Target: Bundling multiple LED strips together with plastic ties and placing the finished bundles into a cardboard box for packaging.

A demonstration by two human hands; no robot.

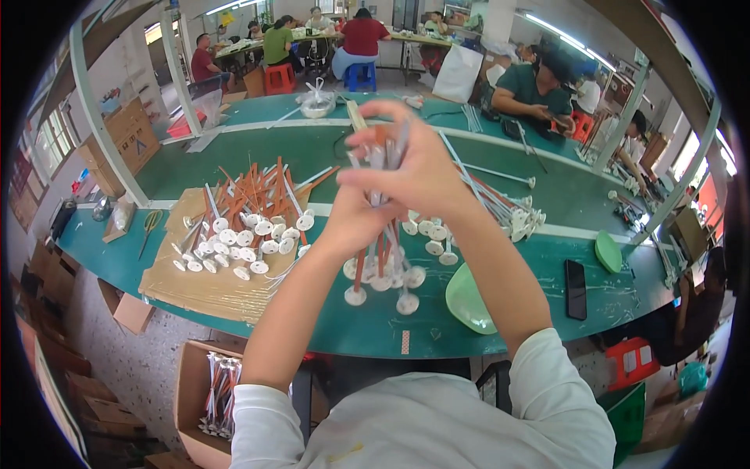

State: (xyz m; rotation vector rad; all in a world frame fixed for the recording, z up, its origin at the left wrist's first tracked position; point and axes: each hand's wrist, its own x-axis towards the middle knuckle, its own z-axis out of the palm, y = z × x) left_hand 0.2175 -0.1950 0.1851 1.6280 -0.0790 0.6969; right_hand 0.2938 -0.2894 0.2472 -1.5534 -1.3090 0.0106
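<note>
Hands: left hand and right hand both clamped on an upright bundle of rods, white disc feet just above the green counter | risk: loose grip, rods slip and scatter | beyond: rod pile on cardboard.

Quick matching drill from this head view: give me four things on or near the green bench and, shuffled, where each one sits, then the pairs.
Things:
1. bundle of rods
2. scissors
3. black phone
4. cardboard box

Places:
A. flat on the bench, right of the green bowl
B. on the floor under the bench's near edge, rods inside
C. gripped upright by left hand and right hand
D. far left of the bench, beside the cardboard sheet

Pairs: 1-C, 2-D, 3-A, 4-B
</note>
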